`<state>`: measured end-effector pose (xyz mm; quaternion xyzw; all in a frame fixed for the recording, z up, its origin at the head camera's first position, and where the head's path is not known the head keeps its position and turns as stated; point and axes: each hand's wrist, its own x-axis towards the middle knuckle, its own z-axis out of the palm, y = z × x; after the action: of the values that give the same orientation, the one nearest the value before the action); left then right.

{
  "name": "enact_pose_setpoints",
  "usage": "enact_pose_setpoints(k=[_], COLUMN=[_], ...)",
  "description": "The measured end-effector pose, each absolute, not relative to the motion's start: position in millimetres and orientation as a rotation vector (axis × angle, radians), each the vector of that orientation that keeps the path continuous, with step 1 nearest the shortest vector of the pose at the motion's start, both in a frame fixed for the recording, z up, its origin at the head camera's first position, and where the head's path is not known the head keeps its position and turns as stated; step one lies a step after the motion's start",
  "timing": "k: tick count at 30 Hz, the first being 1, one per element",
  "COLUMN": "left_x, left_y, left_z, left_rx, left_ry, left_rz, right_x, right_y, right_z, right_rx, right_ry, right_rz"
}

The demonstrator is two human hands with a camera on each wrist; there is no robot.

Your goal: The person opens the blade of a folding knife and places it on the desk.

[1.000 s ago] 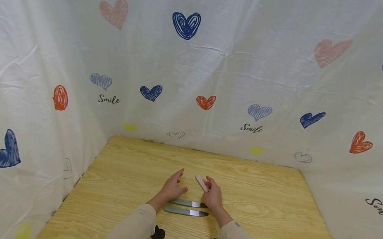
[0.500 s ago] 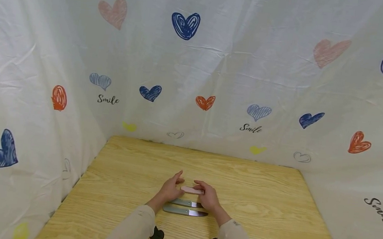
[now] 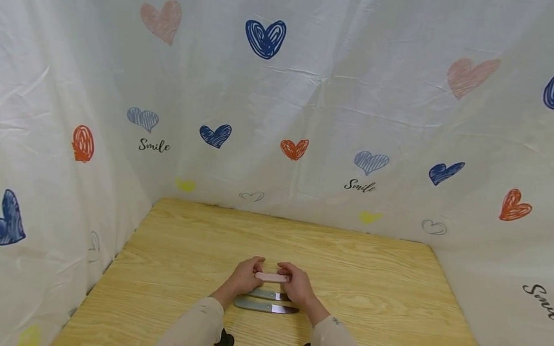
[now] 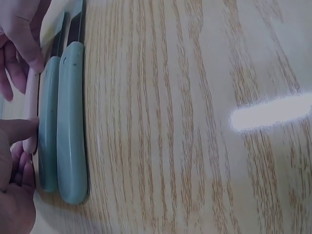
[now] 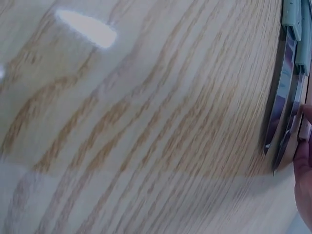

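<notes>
A slim, pale pink bar (image 3: pixel 271 278) with rounded ends lies crosswise between both hands in the head view; its exact kind is unclear. My left hand (image 3: pixel 243 277) pinches its left end, with the thumb on the near side. The right hand (image 3: pixel 299 286) pinches the right end between thumb and fingers. Just nearer to me are two knives with grey-green handles, side by side, blades pointing right: a farther knife (image 3: pixel 265 294) and a nearer knife (image 3: pixel 253 305). In the left wrist view the pink bar (image 4: pixel 32 92) runs alongside the farther knife's handle (image 4: pixel 48 126).
The wood-grain table (image 3: pixel 370 293) extends around the hands on all sides. A white curtain (image 3: pixel 333 111) printed with hearts encloses its back and sides. Black straps (image 3: pixel 224 340) show at the sleeve cuffs.
The pink bar, first tilted in the right hand alone, has turned level and come left and nearer. The left hand has closed in and taken its left end.
</notes>
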<state>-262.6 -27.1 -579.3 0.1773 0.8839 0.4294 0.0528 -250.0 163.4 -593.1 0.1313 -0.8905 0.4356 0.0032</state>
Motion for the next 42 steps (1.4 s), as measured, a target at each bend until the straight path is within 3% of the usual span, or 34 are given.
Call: enact_pose_setpoints(k=[17, 33, 42], left_x=[-262, -268, -268], left_y=[-37, -50, -52], left_z=[-575, -579, -564], left_rx=[0.599, 0.346, 0.600], left_ry=[2.663, 2.467, 2.190], left_rz=[1.292, 1.619, 1.626], right_x=[-255, -252, -253], right_y=[158, 164, 161], right_z=[-591, -568, -569], right_rx=[0.572, 0.538, 0.498], right_ry=[-2.895, -2.815, -2.691], right_rz=[1.285, 1.538, 2.067])
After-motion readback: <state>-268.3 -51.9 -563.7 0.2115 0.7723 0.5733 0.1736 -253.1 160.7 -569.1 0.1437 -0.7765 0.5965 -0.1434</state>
